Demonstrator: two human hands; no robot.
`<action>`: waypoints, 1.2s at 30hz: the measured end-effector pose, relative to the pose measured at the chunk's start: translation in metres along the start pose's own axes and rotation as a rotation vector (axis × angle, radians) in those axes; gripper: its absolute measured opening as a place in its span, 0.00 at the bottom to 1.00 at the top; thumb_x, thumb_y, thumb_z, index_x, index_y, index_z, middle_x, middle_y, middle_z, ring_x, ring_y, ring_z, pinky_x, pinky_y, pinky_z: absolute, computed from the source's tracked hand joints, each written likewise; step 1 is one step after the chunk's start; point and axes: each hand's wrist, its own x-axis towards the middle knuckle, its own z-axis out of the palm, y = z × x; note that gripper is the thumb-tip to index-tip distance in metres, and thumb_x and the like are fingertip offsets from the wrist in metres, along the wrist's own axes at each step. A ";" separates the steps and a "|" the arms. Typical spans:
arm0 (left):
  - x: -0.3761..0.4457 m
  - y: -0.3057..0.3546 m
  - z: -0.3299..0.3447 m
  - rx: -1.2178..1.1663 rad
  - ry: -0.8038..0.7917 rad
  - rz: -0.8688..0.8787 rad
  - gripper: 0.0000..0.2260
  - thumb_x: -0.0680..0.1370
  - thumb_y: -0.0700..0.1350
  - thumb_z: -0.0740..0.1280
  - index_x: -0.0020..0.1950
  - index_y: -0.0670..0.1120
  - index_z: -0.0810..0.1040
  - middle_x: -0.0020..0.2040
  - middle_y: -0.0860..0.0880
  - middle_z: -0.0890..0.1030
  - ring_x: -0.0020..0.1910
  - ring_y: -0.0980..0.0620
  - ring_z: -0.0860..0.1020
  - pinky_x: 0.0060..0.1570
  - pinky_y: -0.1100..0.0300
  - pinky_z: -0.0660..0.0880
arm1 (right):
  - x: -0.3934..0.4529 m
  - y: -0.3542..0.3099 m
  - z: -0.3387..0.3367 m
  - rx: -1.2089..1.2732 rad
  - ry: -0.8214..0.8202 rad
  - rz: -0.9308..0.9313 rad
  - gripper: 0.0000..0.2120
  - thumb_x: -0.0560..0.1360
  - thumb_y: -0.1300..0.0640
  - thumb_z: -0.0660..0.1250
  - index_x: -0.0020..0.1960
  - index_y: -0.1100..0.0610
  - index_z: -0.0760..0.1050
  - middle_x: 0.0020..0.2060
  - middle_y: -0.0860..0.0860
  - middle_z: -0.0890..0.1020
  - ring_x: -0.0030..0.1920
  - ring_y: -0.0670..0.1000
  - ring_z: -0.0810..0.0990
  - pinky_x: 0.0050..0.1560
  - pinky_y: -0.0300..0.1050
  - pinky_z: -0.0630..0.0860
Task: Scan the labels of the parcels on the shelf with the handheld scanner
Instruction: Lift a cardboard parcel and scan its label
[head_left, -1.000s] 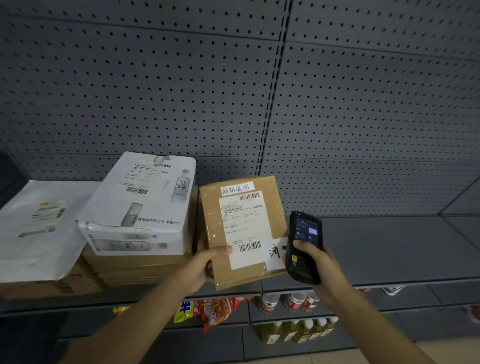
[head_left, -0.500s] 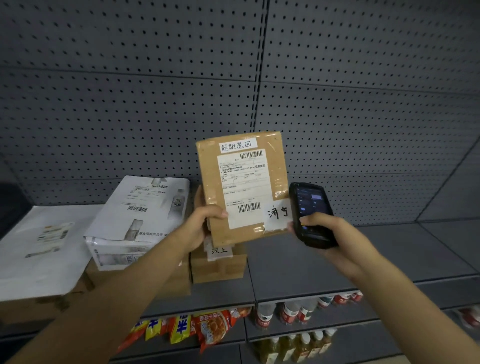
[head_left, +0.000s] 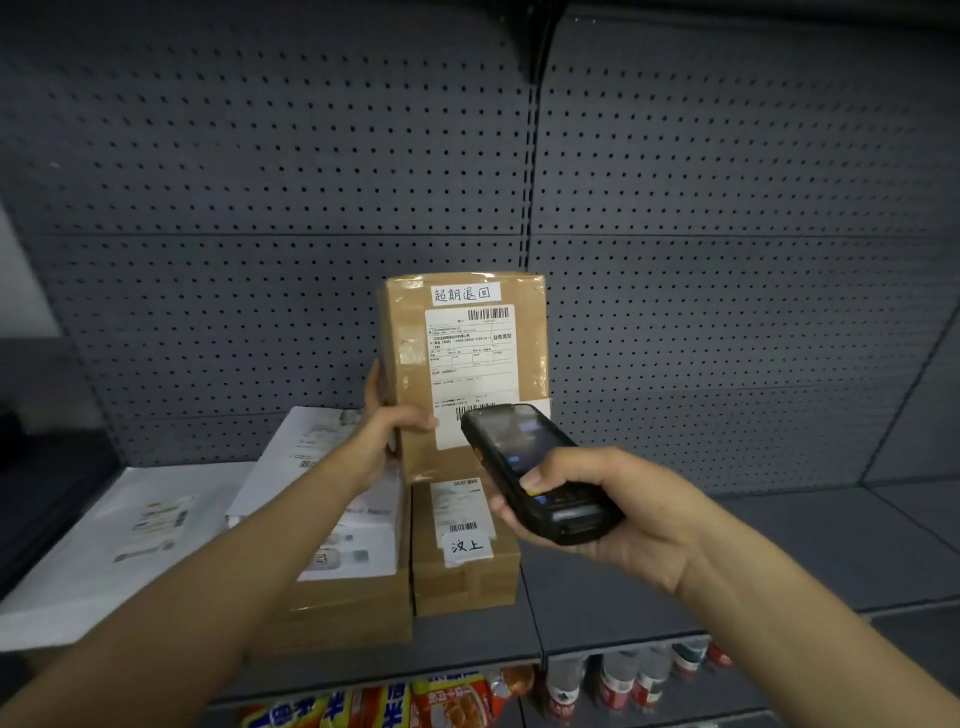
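My left hand (head_left: 387, 434) grips a brown cardboard parcel (head_left: 462, 364) by its lower left edge and holds it upright above the shelf, its white label (head_left: 470, 358) facing me. My right hand (head_left: 618, 514) holds the black handheld scanner (head_left: 535, 473), its top end pointing at the barcode near the label's bottom and covering part of it. Below the raised parcel a second brown parcel (head_left: 465, 561) with a white label lies on the grey shelf (head_left: 779, 551).
A white printed parcel (head_left: 322, 499) lies on a brown box (head_left: 353, 608) to the left, and a flat white mailer (head_left: 114, 540) further left. Perforated grey panels (head_left: 727, 260) form the back wall. Snack bags (head_left: 374, 706) and bottles (head_left: 623, 675) fill the lower shelf.
The parcel in my left hand has risen higher off the stack. My right hand has brought the scanner up and in, close to the label's lower barcode.
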 end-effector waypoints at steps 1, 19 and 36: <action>-0.002 0.002 -0.002 0.009 0.014 -0.004 0.52 0.59 0.36 0.72 0.76 0.62 0.52 0.59 0.55 0.78 0.62 0.48 0.75 0.63 0.41 0.71 | 0.000 0.002 0.003 0.009 -0.007 0.003 0.22 0.66 0.75 0.65 0.60 0.74 0.73 0.46 0.67 0.82 0.41 0.60 0.85 0.43 0.49 0.83; -0.015 0.019 -0.018 0.027 0.060 -0.012 0.51 0.59 0.38 0.71 0.77 0.59 0.52 0.56 0.56 0.78 0.56 0.51 0.76 0.55 0.44 0.75 | -0.004 0.011 0.035 0.021 0.014 -0.009 0.34 0.60 0.74 0.67 0.66 0.74 0.69 0.53 0.68 0.79 0.39 0.61 0.84 0.40 0.51 0.84; -0.024 0.013 -0.020 0.053 0.046 -0.024 0.49 0.59 0.38 0.70 0.76 0.60 0.54 0.53 0.57 0.78 0.54 0.51 0.76 0.49 0.48 0.74 | -0.014 0.023 0.038 0.023 0.044 -0.031 0.22 0.69 0.76 0.63 0.63 0.75 0.71 0.57 0.70 0.80 0.40 0.61 0.84 0.39 0.50 0.84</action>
